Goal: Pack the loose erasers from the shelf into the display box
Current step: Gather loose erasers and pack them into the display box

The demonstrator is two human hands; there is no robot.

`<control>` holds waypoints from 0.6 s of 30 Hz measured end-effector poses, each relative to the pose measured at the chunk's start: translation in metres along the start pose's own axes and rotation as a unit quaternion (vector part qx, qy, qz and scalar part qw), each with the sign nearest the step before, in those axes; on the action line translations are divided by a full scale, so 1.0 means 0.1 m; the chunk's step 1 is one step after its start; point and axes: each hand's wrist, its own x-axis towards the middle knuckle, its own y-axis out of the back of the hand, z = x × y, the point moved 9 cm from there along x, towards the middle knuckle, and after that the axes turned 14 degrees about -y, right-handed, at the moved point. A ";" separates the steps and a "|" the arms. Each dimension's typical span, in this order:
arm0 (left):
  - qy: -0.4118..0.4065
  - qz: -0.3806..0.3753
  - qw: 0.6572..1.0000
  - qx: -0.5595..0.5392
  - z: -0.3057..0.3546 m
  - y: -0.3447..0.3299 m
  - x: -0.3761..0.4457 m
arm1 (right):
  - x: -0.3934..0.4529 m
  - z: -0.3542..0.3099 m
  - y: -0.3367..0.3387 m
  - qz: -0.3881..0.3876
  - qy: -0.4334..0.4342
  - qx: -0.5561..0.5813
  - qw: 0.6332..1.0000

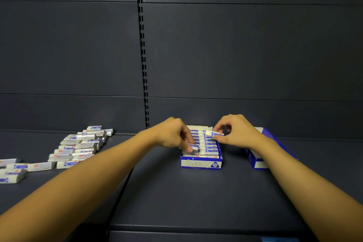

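A blue-and-white cardboard display box, rectangular and open-topped, sits on the dark matte shelf near its back edge, right of the slotted upright. Inside it, two neat rows of packed erasers lie flat, small white blocks in glossy blue-printed sleeves. The left hand reaches into the box's left row, its curled fingers pinching one eraser by the end. The right hand hovers over the box's back right corner, thumb and fingertips pinching another eraser by its long sides. A second box of the same card stands just right of the first, partly hidden by the right forearm. The loose erasers lie heaped towards the shelf's left edge, well apart from the box.
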 end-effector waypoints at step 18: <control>0.118 0.016 0.979 -0.167 0.03 -0.22 -0.11 | -0.01 -0.07 -0.07 -0.016 -0.014 0.005 1.000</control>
